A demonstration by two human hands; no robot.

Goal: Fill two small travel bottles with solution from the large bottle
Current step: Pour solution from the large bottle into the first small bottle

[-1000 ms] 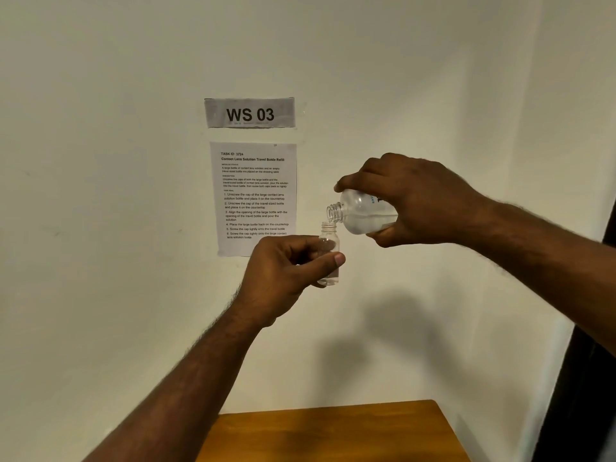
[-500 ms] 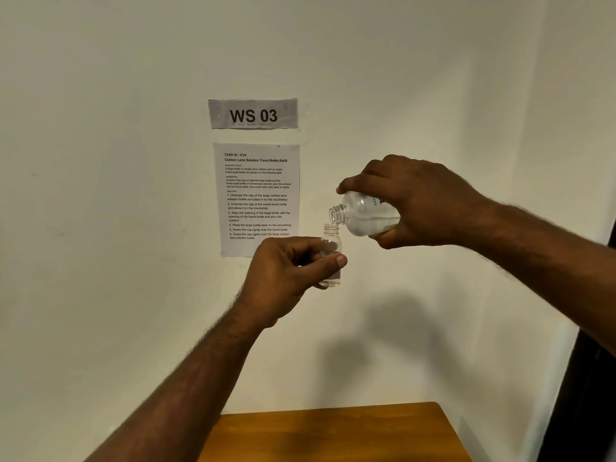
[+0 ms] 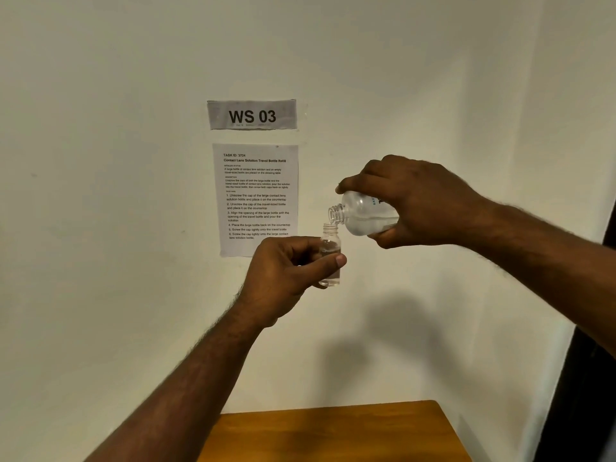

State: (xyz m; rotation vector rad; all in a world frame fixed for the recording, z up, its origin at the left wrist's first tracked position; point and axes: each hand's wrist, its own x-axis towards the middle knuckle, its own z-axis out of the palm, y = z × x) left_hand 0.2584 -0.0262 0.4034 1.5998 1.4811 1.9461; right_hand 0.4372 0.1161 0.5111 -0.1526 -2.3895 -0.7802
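Observation:
My left hand (image 3: 286,271) holds a small clear travel bottle (image 3: 330,243) upright in mid-air, uncapped, with some clear liquid inside. My right hand (image 3: 416,201) grips the large clear bottle (image 3: 363,216) from above and tilts it to the left. Its open threaded neck sits just above and to the right of the small bottle's mouth. Clear solution lies in the lower side of the large bottle. My fingers hide the lower half of the small bottle. A second travel bottle and the caps are not in view.
A wooden table (image 3: 333,431) shows at the bottom, only its far part in view. On the white wall behind my hands hang a "WS 03" label (image 3: 252,115) and a printed instruction sheet (image 3: 255,195). A dark edge (image 3: 596,378) runs down the right side.
Both hands and the bottles hold nearly the same pose. The liquid level in the small bottle appears slightly higher.

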